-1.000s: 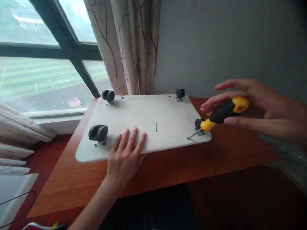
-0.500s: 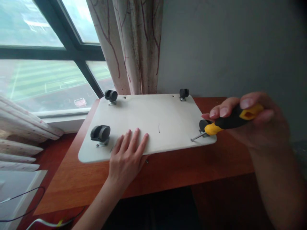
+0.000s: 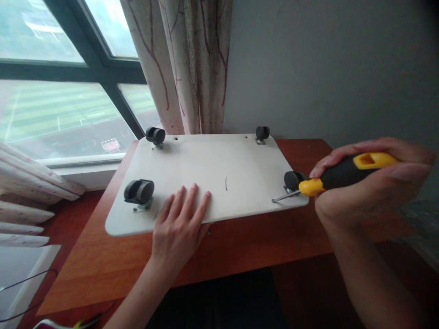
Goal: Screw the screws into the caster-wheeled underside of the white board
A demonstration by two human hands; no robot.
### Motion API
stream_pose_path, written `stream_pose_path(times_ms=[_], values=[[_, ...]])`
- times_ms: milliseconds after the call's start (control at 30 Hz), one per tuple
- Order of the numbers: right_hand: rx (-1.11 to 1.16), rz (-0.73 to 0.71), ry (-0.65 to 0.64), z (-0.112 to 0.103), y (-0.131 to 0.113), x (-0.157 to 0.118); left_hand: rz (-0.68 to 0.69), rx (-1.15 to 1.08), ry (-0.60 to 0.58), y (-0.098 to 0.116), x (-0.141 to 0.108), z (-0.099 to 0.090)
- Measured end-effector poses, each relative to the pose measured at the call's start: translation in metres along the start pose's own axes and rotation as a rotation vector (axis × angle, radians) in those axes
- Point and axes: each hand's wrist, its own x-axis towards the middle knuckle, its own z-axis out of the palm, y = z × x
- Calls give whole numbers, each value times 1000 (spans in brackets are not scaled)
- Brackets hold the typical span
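Note:
My right hand (image 3: 370, 183) is wrapped round the handle of a black and yellow screwdriver (image 3: 343, 173). Its thin metal shaft slants down to the left, and the tip meets a small screw head at the white board's (image 3: 212, 157) near right corner, in front of a black caster (image 3: 292, 179). Flat on the board's near edge lies my left hand (image 3: 180, 219), fingers spread, thumb at the edge. To its left stands another caster (image 3: 140, 192). Two more, a far left caster (image 3: 155, 135) and a far right caster (image 3: 262, 133), sit along the back.
The board lies on a reddish-brown wooden table (image 3: 103, 274). A small metal piece (image 3: 208, 232) is by my left thumb. Behind are a patterned curtain (image 3: 192, 68), a window and a grey wall (image 3: 318, 68). Cables (image 3: 30, 278) run at the lower left.
My right hand has shifted right and turned, its fingers now wrapped further round the screwdriver handle. The screwdriver tip stays at the same corner. My left hand keeps its place on the board.

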Motion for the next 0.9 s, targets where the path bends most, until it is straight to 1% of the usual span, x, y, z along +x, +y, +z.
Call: stream_pose_path(times_ms=[33,67,100,133,200,233,267,300,333,367,500,600,700,800,900], values=[[56,-64,43,3,-3,2,1,1,-1,0,0,0],[132,-89,36,4,-6,6,3,2,-1,0,0,0],[220,-47,-36,3,-9,12,4,3,-1,0,0,0],[308,54,-163,0,-11,19,5,3,-5,0,0,-1],[445,292,-496,-9,-12,37,7,2,-8,0,1,-1],[515,333,-672,-13,-10,45,7,2,-8,0,1,-1],[585,348,-875,-17,-8,52,9,2,-10,0,1,-1],[648,347,-1019,-20,-5,58,9,3,-10,0,1,-1],[691,347,-1116,-21,-1,61,10,5,-8,0,1,0],[723,358,-1165,-21,2,63,9,8,-7,0,1,0],[829,447,-1188,-14,13,59,7,9,2,-1,-1,1],[894,515,-1261,-11,16,58,11,5,18,-2,-2,2],[927,550,-1283,-10,17,62,21,13,38,-2,-2,3],[897,537,-1248,-6,14,64,26,26,50,-2,-1,3],[805,516,-1157,-1,7,60,23,25,57,-2,-2,3]])
